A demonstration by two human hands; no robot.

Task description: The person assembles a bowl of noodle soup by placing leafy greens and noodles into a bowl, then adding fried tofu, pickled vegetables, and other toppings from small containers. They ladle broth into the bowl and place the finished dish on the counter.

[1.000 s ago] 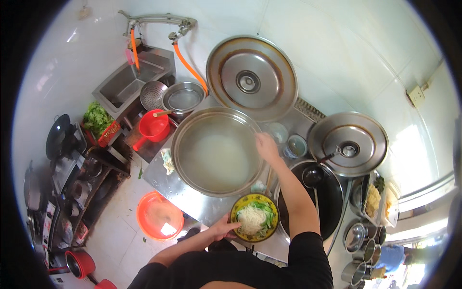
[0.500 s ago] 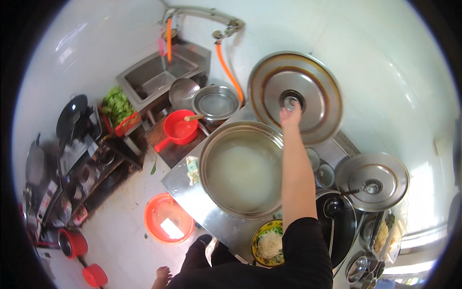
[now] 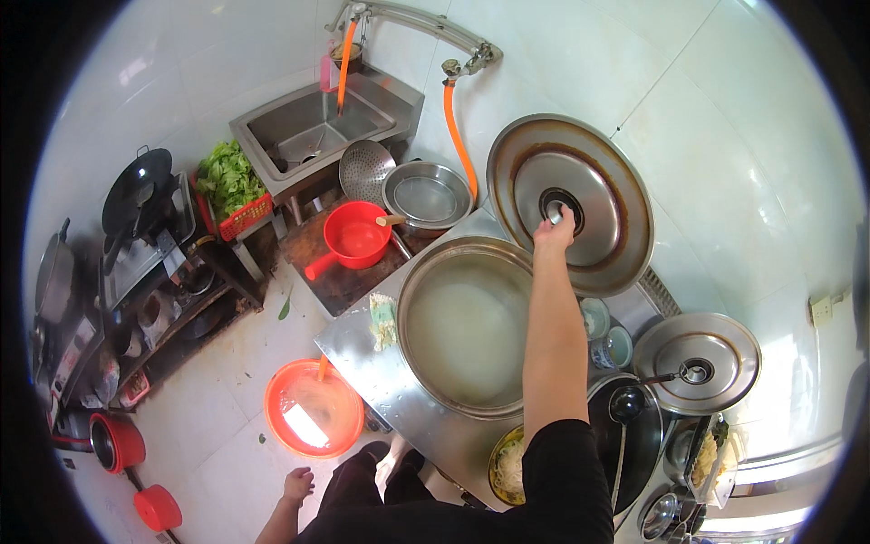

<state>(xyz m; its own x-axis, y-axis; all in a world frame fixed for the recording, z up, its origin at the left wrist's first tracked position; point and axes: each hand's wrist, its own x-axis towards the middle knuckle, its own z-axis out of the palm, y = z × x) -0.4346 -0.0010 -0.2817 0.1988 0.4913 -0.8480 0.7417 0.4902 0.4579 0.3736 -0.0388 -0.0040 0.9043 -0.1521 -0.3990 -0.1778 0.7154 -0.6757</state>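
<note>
My right hand (image 3: pixel 555 231) is closed around the knob of a large round metal lid (image 3: pixel 598 195), brown-stained in a ring. The lid is tilted up by the tiled wall, behind a wide metal pot (image 3: pixel 412 363) of cloudy whitish liquid. My right forearm reaches across the pot's right side. My left hand (image 3: pixel 297 486) hangs low at the left, fingers loosely apart and holding nothing; an orange basin (image 3: pixel 281 412) of water on the floor is nearest to it. A yellow patterned bowl of noodles (image 3: pixel 509 471) is partly hidden by my right sleeve.
Right of the pot are cups (image 3: pixel 616 347), a black wok (image 3: pixel 654 435) with a ladle (image 3: pixel 627 404), and a smaller lid (image 3: pixel 739 358). Leftward stand a red dipper (image 3: pixel 356 236), metal basin (image 3: pixel 426 195), sink (image 3: pixel 317 150), greens (image 3: pixel 231 177) and a cluttered rack (image 3: pixel 195 331).
The view has shifted, so most things appear lower and further right. My left hand shows more fully. My right hand keeps hold of the lid's knob, with the lid still near the wall.
</note>
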